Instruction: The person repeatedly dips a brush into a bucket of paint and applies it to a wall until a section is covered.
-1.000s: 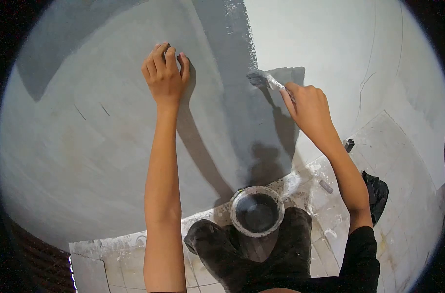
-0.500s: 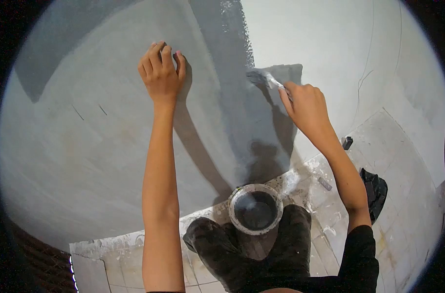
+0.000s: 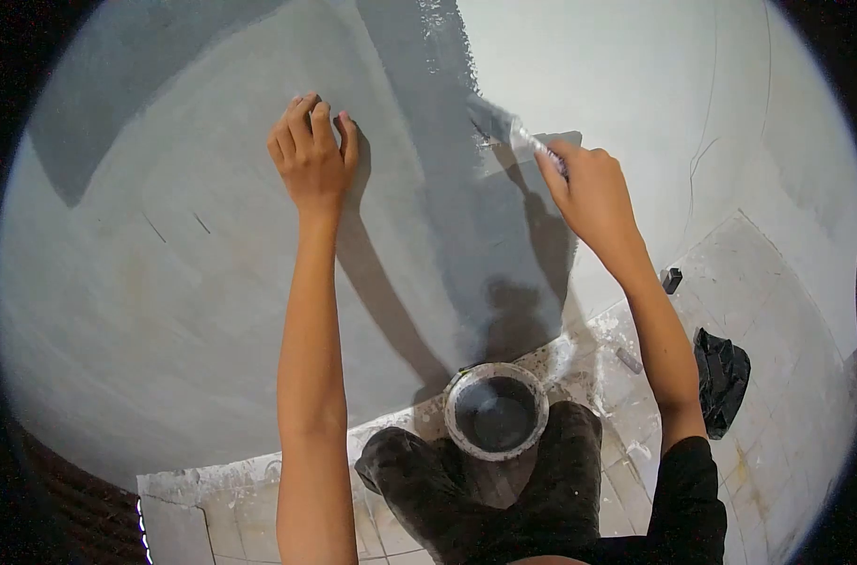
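Note:
Gripped in my right hand (image 3: 593, 193) is a paint brush (image 3: 524, 139) with a pale, smeared handle. Its bristles touch the wall at the right edge of the dark grey paint band, beside the white area. My left hand (image 3: 312, 151) rests against the lighter grey wall (image 3: 212, 311), fingers apart and slightly bent, with nothing in it. A round bucket (image 3: 454, 428) of dark grey paint stands between my knees at the foot of the wall.
On the tiled floor (image 3: 748, 377) to the right lie a black plastic bag (image 3: 722, 381), a small dark block (image 3: 672, 281) and a small grey piece (image 3: 628, 360). Paint splatters mark the floor along the wall. A dark ribbed surface (image 3: 80, 499) shows at the lower left.
The brush and my right hand have moved up a little along the edge of the grey band. My left hand stays on the wall. The view has shifted slightly.

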### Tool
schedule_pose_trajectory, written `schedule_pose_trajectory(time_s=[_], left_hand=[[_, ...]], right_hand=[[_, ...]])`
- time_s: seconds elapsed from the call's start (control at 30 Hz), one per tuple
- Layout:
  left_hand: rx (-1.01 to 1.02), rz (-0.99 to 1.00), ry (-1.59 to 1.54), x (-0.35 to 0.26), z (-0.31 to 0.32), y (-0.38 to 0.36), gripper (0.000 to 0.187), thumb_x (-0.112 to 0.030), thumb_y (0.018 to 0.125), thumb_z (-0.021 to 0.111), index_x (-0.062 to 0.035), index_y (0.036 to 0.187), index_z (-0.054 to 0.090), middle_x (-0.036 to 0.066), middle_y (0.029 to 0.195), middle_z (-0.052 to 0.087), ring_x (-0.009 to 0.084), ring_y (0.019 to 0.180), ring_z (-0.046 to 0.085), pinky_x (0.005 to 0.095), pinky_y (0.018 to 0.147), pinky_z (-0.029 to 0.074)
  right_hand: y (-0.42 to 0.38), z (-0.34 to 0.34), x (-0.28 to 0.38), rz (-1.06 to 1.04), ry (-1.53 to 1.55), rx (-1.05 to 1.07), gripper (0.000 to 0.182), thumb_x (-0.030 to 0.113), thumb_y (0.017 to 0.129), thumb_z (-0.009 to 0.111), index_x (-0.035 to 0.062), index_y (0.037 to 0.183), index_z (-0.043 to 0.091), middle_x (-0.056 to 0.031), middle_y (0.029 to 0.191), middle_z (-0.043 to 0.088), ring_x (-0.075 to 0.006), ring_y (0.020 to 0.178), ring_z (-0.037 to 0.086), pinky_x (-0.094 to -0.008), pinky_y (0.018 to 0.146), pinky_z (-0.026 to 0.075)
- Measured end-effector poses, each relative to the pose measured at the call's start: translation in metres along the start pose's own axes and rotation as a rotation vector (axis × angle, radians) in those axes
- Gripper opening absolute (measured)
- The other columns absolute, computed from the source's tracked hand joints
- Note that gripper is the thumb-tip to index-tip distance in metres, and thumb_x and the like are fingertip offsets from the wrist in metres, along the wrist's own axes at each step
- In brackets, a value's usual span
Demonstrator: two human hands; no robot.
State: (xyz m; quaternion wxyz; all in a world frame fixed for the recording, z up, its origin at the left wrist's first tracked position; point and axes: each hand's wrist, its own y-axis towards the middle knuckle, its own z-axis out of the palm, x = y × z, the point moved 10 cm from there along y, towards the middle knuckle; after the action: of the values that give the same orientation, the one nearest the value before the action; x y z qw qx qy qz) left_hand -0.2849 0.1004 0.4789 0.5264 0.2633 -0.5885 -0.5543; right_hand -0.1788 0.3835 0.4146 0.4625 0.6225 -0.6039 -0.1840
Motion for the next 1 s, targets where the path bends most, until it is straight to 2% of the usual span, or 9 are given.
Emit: schedule_pose_trajectory(time_s=[0.13, 0.23, 0.33, 0.43, 0.53, 0.63, 0.77, 0.87, 1.0], left_hand=[[0.007, 0.000, 0.003, 0.003, 0.003, 0.001, 0.026, -0.023, 0.096, 0.074, -0.0116, 0.117, 0.065, 0.005, 0.130, 0.068, 0.0270, 0.127, 0.063, 0.0448, 0.105, 0.045], [-0.007, -0.008, -0.008, 0.002, 0.002, 0.001, 0.023, -0.022, 0.094, 0.074, -0.0120, 0.113, 0.066, 0.004, 0.128, 0.068, 0.0270, 0.126, 0.063, 0.0443, 0.105, 0.045], [-0.008, -0.015, 0.000, 0.002, 0.001, 0.000, 0.022, -0.022, 0.093, 0.074, -0.0123, 0.111, 0.066, 0.004, 0.128, 0.068, 0.0271, 0.126, 0.063, 0.0441, 0.105, 0.045], [-0.003, -0.009, -0.002, 0.002, 0.002, 0.000, 0.021, -0.022, 0.093, 0.074, -0.0121, 0.111, 0.066, 0.004, 0.128, 0.068, 0.0269, 0.126, 0.063, 0.0442, 0.105, 0.045], [-0.004, -0.010, -0.005, 0.002, 0.001, -0.001, 0.021, -0.022, 0.093, 0.074, -0.0119, 0.110, 0.067, 0.004, 0.128, 0.068, 0.0268, 0.126, 0.063, 0.0443, 0.105, 0.045], [0.013, -0.006, 0.003, 0.002, 0.002, 0.000, 0.024, -0.023, 0.096, 0.073, -0.0114, 0.115, 0.066, 0.006, 0.131, 0.067, 0.0271, 0.128, 0.062, 0.0451, 0.106, 0.045], [0.028, -0.001, 0.004, 0.002, 0.003, -0.001, 0.026, -0.024, 0.097, 0.073, -0.0113, 0.118, 0.065, 0.007, 0.132, 0.067, 0.0272, 0.129, 0.061, 0.0454, 0.107, 0.044], [-0.016, -0.006, -0.002, 0.002, 0.001, 0.001, 0.022, -0.021, 0.093, 0.074, -0.0114, 0.111, 0.067, 0.005, 0.127, 0.068, 0.0272, 0.126, 0.063, 0.0443, 0.105, 0.046], [-0.009, -0.008, -0.006, 0.001, 0.001, 0.001, 0.022, -0.021, 0.093, 0.074, -0.0116, 0.111, 0.067, 0.005, 0.127, 0.068, 0.0274, 0.125, 0.063, 0.0445, 0.105, 0.046]], right_hand=[[0.000, 0.000, 0.003, -0.051, -0.079, 0.214, 0.029, 0.026, 0.103, 0.064, -0.0001, 0.100, 0.077, -0.0267, 0.076, 0.070, -0.0455, 0.076, 0.071, -0.0520, 0.071, 0.056], [0.005, -0.021, 0.019, -0.048, 0.067, -0.030, 0.029, 0.025, 0.103, 0.064, 0.0000, 0.098, 0.076, -0.0267, 0.077, 0.070, -0.0466, 0.075, 0.070, -0.0526, 0.073, 0.057], [0.017, -0.008, 0.007, 0.021, 0.018, -0.032, 0.029, 0.025, 0.103, 0.064, -0.0003, 0.096, 0.076, -0.0267, 0.077, 0.070, -0.0472, 0.076, 0.070, -0.0534, 0.075, 0.058], [0.007, 0.001, 0.008, -0.085, -0.087, 0.050, 0.033, 0.027, 0.101, 0.068, -0.0042, 0.099, 0.078, -0.0261, 0.071, 0.067, -0.0443, 0.067, 0.068, -0.0487, 0.069, 0.054], [-0.005, 0.020, -0.004, -0.051, -0.108, 0.285, 0.032, 0.027, 0.102, 0.067, -0.0030, 0.098, 0.078, -0.0256, 0.071, 0.067, -0.0451, 0.068, 0.067, -0.0497, 0.069, 0.054], [0.008, 0.007, 0.005, -0.070, -0.100, 0.184, 0.033, 0.026, 0.103, 0.065, -0.0023, 0.090, 0.076, -0.0269, 0.076, 0.070, -0.0460, 0.075, 0.071, -0.0522, 0.073, 0.057], [0.025, -0.028, 0.014, -0.050, 0.121, -0.219, 0.031, 0.026, 0.105, 0.065, -0.0012, 0.098, 0.077, -0.0261, 0.075, 0.069, -0.0446, 0.071, 0.071, -0.0490, 0.067, 0.055], [0.022, -0.038, 0.020, 0.039, 0.106, -0.188, 0.029, 0.026, 0.104, 0.065, -0.0006, 0.102, 0.076, -0.0255, 0.075, 0.070, -0.0452, 0.073, 0.071, -0.0496, 0.069, 0.056], [-0.004, 0.021, -0.003, -0.063, -0.096, 0.163, 0.028, 0.025, 0.103, 0.066, -0.0003, 0.100, 0.078, -0.0250, 0.075, 0.071, -0.0456, 0.075, 0.071, -0.0510, 0.072, 0.057]])
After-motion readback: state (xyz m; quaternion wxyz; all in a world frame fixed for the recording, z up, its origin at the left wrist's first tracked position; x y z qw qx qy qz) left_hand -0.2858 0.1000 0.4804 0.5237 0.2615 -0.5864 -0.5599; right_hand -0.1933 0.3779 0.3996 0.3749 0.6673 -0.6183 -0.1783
